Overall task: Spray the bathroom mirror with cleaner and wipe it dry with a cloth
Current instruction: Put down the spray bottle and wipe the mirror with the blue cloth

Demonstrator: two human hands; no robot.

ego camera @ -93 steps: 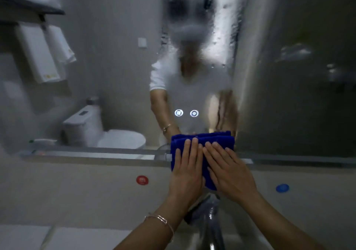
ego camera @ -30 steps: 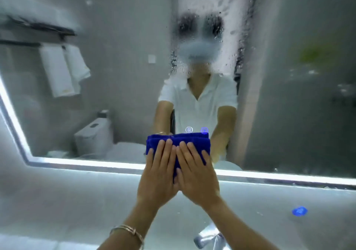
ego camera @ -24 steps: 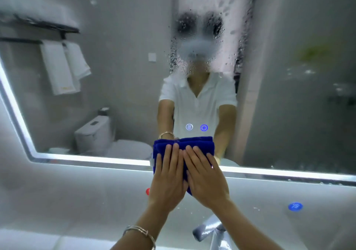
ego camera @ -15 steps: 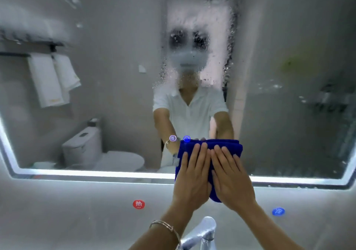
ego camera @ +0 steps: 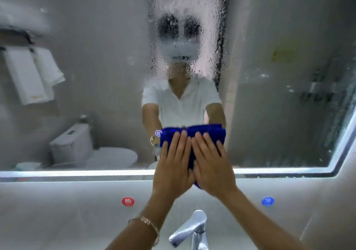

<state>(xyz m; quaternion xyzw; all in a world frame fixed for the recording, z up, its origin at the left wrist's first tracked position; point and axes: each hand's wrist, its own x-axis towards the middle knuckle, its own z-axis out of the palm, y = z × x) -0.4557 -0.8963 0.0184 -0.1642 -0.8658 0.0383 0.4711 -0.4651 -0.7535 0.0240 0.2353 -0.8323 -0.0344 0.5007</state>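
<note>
A folded blue cloth lies flat against the lower middle of the bathroom mirror, just above its lit bottom edge. My left hand and my right hand press on it side by side, fingers spread and pointing up. Foam and droplets of cleaner cover the glass higher up in the centre. More droplets dot the mirror's right side. No spray bottle is in view.
A chrome tap stands below my wrists. On the wall under the mirror sit a red round marker and a blue one. A lit touch icon glows on the glass left of the cloth.
Both hands slid the cloth to the right along the bottom of the mirror over the last second, and it now sits slightly higher on the glass. The mirror's edge light came on.
</note>
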